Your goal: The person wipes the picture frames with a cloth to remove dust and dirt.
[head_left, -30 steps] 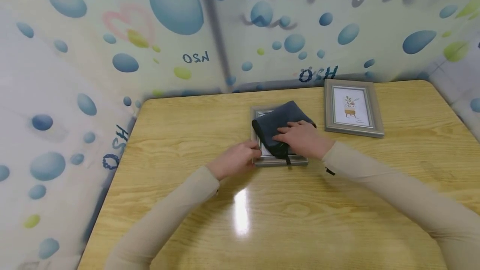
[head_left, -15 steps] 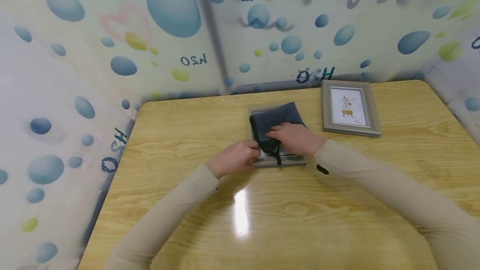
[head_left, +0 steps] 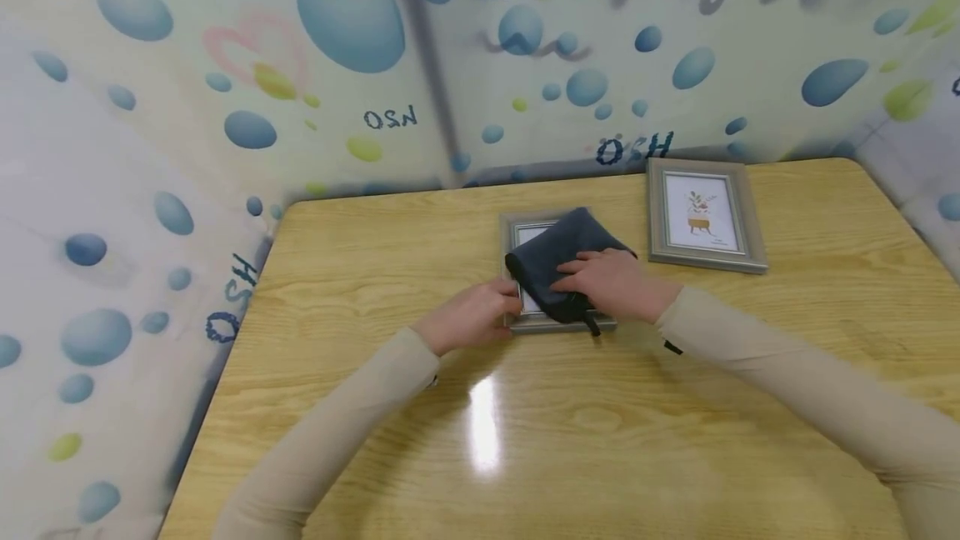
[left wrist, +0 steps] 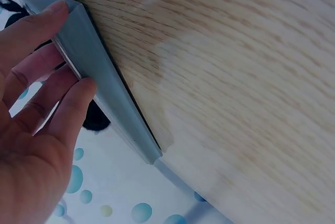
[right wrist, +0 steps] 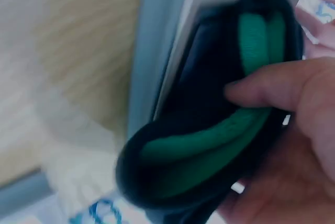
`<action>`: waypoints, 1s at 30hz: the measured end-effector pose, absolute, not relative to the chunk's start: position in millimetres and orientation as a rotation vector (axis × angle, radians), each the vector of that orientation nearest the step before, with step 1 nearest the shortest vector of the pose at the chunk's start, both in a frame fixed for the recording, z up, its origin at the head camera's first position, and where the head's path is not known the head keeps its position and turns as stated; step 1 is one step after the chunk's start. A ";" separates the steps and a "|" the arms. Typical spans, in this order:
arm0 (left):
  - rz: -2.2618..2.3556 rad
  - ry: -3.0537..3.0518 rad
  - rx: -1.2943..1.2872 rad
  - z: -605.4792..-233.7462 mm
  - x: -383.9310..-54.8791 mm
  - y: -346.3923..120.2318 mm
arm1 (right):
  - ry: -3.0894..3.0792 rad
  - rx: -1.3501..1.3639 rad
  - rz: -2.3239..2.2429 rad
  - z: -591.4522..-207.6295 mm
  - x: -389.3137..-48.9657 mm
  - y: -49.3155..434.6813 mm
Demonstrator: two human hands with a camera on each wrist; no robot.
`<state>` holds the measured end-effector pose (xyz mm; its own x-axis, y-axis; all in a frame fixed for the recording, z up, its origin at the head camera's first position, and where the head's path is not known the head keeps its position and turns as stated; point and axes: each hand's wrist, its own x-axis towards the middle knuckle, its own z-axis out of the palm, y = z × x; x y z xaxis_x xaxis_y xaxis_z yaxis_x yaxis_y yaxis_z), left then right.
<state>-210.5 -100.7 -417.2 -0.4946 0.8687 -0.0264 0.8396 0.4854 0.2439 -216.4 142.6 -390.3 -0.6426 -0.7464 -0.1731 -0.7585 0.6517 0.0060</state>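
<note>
A picture frame [head_left: 507, 223] with a silvery border lies flat on the table. My left hand [head_left: 471, 317] grips its left edge; in the left wrist view, fingertips press on the border [left wrist: 97, 62]. Across the frame's picture lies a dark blue folded cloth [head_left: 558, 250] with black edging and a small loop. My right hand [head_left: 618, 282] holds this cloth against the frame. The right wrist view reveals the cloth's green inner side [right wrist: 204, 143] bunched in folds, with my thumb on it and the other fingers behind. Much of the picture is covered.
A second picture frame [head_left: 656, 215], showing a plant in an orange pot, lies at the back right of the wooden table [head_left: 360, 273]. A wall with printed blue bubbles [head_left: 351, 11] stands along the table's back and left sides.
My right hand slid the cloth leftward over the frame, then back to the right and slightly down. The left hand has kept its place at the frame's edge.
</note>
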 end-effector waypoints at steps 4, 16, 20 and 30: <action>0.336 2.583 1.488 -417.0 -210.2 -102.0 | 2.782 -1.138 0.184 -385.1 -217.6 155.2; 0.312 2.531 1.470 -416.8 -211.6 -103.9 | 2.672 -1.295 -0.267 -404.0 -217.7 122.6; 0.298 2.529 1.433 -416.1 -211.8 -102.5 | 2.670 -1.357 -0.204 -406.5 -214.7 120.2; 0.316 2.554 1.452 -413.5 -211.9 -99.9 | 2.792 -1.277 0.178 -397.1 -213.8 154.5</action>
<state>-211.9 -99.9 -413.5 -0.5037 0.8620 -0.0562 0.8223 0.4984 0.2747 -213.8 154.5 -397.1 -0.6533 -0.7493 -0.1081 -0.7570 0.6489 0.0772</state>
